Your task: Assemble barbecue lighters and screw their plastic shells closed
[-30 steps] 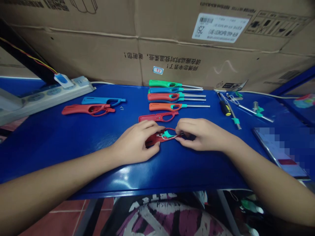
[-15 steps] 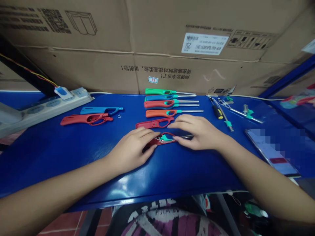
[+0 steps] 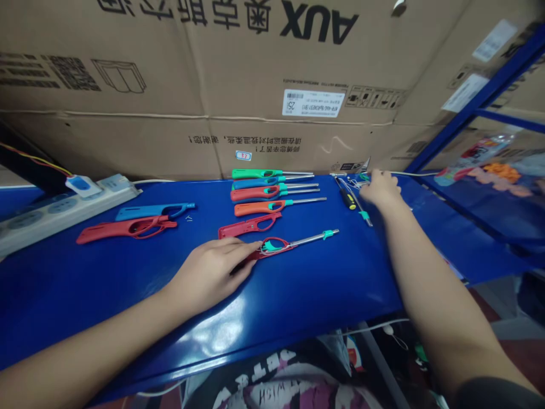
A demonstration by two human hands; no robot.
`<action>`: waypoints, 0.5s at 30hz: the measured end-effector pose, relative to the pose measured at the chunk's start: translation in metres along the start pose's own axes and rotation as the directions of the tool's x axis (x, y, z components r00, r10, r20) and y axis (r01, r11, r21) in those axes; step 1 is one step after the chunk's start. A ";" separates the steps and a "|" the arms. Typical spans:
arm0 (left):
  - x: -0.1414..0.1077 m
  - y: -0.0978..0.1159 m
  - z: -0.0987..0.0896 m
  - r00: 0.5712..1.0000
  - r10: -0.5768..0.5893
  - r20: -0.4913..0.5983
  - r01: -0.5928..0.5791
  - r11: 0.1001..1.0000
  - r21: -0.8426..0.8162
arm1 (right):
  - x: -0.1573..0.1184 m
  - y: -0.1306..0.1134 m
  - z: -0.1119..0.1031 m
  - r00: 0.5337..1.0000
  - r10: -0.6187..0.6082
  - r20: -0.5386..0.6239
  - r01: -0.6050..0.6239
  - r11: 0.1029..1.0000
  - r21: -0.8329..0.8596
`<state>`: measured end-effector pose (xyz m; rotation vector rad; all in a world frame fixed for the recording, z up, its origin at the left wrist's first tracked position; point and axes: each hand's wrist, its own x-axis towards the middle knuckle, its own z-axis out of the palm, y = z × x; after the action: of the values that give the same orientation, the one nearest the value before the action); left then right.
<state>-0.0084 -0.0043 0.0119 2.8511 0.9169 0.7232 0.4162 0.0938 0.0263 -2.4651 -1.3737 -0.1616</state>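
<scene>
My left hand (image 3: 221, 270) is closed around the handle end of an open red lighter half (image 3: 279, 251), which has a green trigger, thin wires and a metal tube (image 3: 310, 238) with a green piece near its tip. At the back right, my right hand (image 3: 381, 187) reaches among small loose parts, its fingers bent; whatever is between them is hidden. Beside it lie a metal rod with a green piece (image 3: 364, 215) and a black-and-yellow screwdriver (image 3: 349, 199). An empty red shell half (image 3: 238, 228) rests just behind the held lighter.
Several assembled lighters (image 3: 259, 208) lie in a stack of rows at the back centre. Blue (image 3: 145, 212) and red (image 3: 110, 229) shells and a power strip (image 3: 63, 207) are on the left. A cardboard box (image 3: 170, 136) stands behind; a bottle (image 3: 481, 150) is at right.
My right hand has let go of the metal tube and moved back and right to the loose parts. My left hand keeps holding the red lighter. The view has turned right and upward.
</scene>
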 end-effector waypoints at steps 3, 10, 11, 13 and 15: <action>0.000 -0.003 0.002 1.000 -0.005 -0.007 0.005 1.000 -0.022 | 0.007 0.011 0.012 0.999 -0.002 0.034 0.001 1.000 0.012; -0.001 -0.008 0.003 1.000 -0.001 -0.006 0.000 1.000 -0.026 | 0.010 0.018 0.036 0.997 -0.074 0.009 0.073 0.996 0.050; -0.001 -0.009 0.003 1.000 0.013 0.001 -0.013 1.000 -0.020 | 0.010 0.019 0.036 0.997 -0.073 0.000 0.073 0.996 0.053; -0.001 -0.010 0.003 0.999 0.037 0.021 -0.037 0.999 -0.008 | 0.011 0.019 0.036 0.997 -0.072 -0.012 0.072 0.996 0.057; -0.001 -0.011 0.002 0.998 0.041 0.042 -0.041 0.999 0.005 | 0.012 0.018 0.035 0.997 -0.069 -0.016 0.070 0.996 0.060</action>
<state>-0.0141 0.0047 0.0070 2.8862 0.8584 0.6635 0.4360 0.1058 -0.0080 -2.3646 -1.4380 -0.1505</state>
